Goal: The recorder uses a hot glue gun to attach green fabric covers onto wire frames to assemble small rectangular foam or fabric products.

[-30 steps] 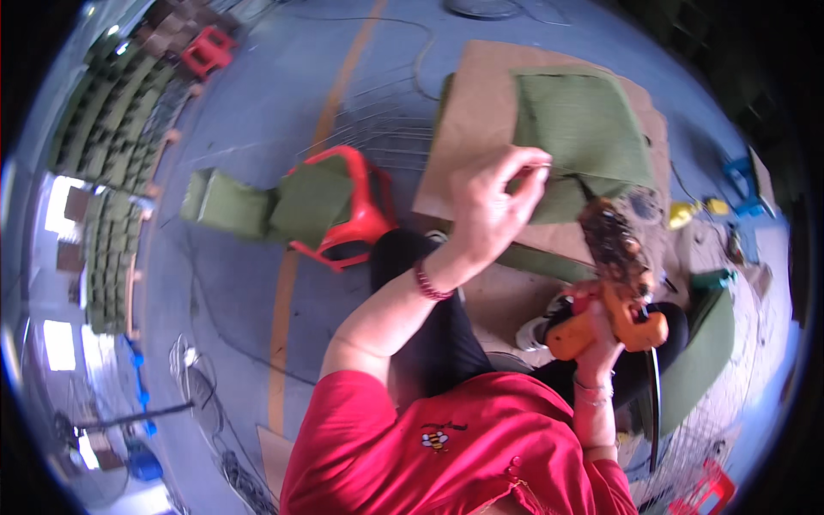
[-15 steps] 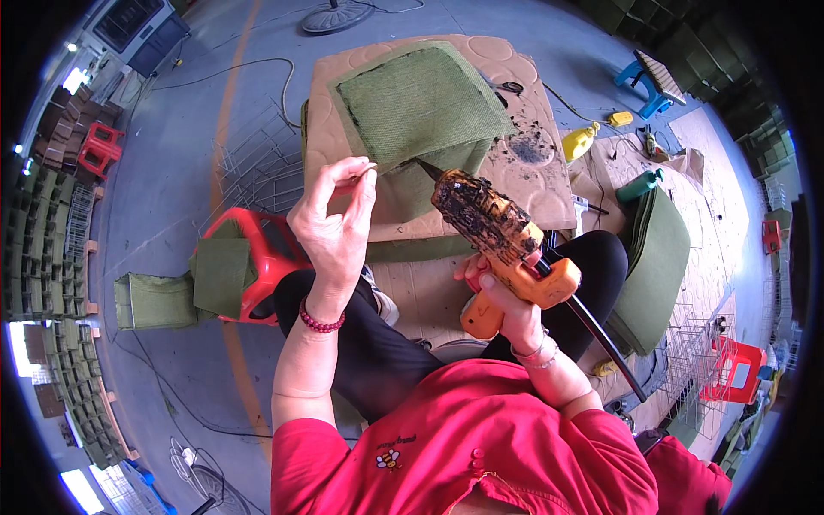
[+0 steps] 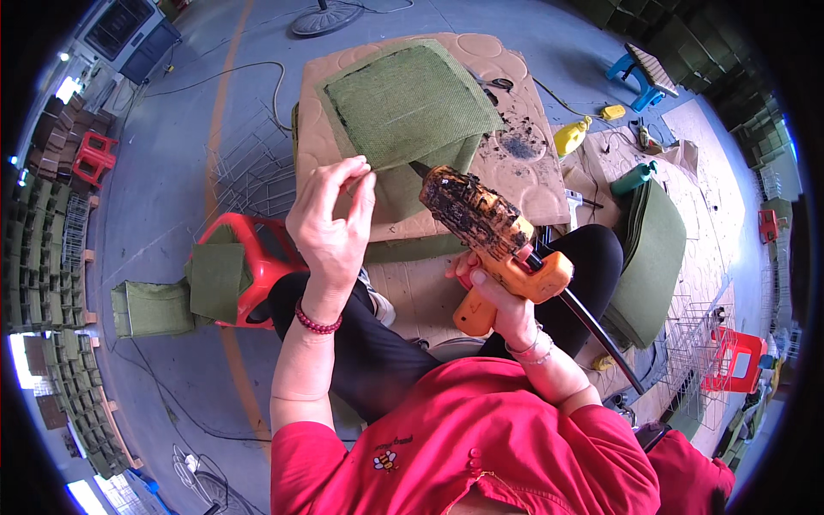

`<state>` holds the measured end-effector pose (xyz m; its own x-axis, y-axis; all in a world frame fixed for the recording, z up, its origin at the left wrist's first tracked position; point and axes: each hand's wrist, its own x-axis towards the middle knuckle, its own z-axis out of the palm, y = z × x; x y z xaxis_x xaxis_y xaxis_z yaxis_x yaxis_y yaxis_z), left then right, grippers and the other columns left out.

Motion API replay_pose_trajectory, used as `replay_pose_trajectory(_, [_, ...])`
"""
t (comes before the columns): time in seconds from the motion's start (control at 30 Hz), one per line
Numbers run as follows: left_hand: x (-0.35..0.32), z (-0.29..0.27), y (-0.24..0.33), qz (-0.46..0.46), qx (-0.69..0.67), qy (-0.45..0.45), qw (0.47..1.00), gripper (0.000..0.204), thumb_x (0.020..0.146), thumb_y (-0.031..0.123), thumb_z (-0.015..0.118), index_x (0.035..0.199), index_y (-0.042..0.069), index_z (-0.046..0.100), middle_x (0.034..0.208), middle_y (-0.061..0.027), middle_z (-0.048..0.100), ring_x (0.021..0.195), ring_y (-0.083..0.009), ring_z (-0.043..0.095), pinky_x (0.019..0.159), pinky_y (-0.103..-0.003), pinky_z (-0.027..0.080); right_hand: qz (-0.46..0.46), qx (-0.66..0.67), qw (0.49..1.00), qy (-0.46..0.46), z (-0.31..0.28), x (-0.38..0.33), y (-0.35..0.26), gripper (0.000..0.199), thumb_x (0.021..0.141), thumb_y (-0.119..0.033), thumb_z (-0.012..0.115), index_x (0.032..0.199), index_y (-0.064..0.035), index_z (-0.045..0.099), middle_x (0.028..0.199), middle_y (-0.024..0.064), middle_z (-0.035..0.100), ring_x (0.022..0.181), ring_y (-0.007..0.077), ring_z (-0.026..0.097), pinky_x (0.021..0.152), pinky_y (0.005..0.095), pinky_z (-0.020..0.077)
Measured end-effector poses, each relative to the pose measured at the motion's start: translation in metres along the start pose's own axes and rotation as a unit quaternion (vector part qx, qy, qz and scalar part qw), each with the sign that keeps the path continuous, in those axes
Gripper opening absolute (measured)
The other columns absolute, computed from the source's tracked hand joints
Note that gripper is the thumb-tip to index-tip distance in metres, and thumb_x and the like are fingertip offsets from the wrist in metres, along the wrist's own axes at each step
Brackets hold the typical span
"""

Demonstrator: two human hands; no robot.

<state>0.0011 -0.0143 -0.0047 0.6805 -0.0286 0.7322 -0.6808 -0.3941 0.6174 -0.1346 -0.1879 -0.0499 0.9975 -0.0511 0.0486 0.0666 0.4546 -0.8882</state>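
My right hand (image 3: 505, 307) grips the handle of an orange glue gun (image 3: 470, 206). Its front is caked with dark residue, its pointed nozzle aims up and left, and a long black stick (image 3: 605, 343) runs out of its back. A green woven mesh sheet (image 3: 416, 94) lies on the cardboard-topped table, and the nozzle is close to its near edge. Left of the nozzle, my left hand (image 3: 330, 227) is raised, thumb and index finger slightly apart. I make out nothing between them.
Dark crumbs are scattered on the cardboard (image 3: 541, 180). A red stool (image 3: 253, 283) with green pieces stands at left. On the right are stacked green sheets (image 3: 657, 257), a yellow bottle (image 3: 571, 137), a green bottle (image 3: 633, 178) and wire racks (image 3: 691, 360).
My left thumb and index finger have parted a little from a pinch. The view has shifted slightly; the glue gun stays in my right hand near the mesh edge.
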Motion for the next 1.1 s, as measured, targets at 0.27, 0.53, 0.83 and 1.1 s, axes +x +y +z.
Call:
replay_pose_trajectory(0.27, [0.005,0.01,0.0,0.072,0.045,0.011,0.996,0.019,0.075,-0.001,0.074,0.091,0.002,0.065,0.079,-0.0074,0.067,0.065,-0.0179,0.062,0.06,-0.029,0.049,-0.019,0.015,1.0,0.01,-0.002,0.003,-0.002,0.009,0.093,-0.01,0.055,0.1,-0.005,0.054,0.096,0.0048,0.056,0.096,0.0148,0.054,0.086,0.0305,0.0411])
replay_pose_trajectory(0.53, [0.006,0.016,-0.001,0.023,-0.001,0.042,0.999,0.014,0.078,-0.002,0.072,0.09,0.001,0.066,0.077,-0.0058,0.065,0.06,-0.0118,0.059,0.055,-0.024,0.046,-0.033,0.045,0.998,0.027,-0.006,0.003,-0.003,0.008,0.092,-0.007,0.055,0.1,-0.0034,0.054,0.096,0.0063,0.057,0.096,0.0159,0.056,0.083,0.0281,0.0432])
replay_pose_trajectory(0.83, [0.004,0.016,-0.002,0.018,-0.012,0.041,0.999,0.014,0.078,-0.002,0.072,0.09,0.001,0.066,0.077,-0.0051,0.066,0.06,-0.0102,0.059,0.056,-0.023,0.046,-0.018,0.043,0.997,0.069,-0.014,0.003,-0.005,0.016,0.088,-0.006,0.054,0.102,-0.0011,0.049,0.095,0.0107,0.054,0.096,0.0243,0.054,0.092,0.0379,0.0415])
replay_pose_trajectory(1.1, [0.003,0.013,0.0,-0.015,-0.018,0.027,0.999,0.012,0.081,0.0,0.071,0.093,-0.001,0.066,0.081,-0.0034,0.066,0.068,-0.0078,0.057,0.063,-0.022,0.047,-0.043,0.051,0.994,0.085,-0.015,0.004,-0.007,0.018,0.088,-0.008,0.055,0.104,0.0001,0.05,0.093,0.0108,0.055,0.095,0.0242,0.056,0.09,0.0369,0.0426])
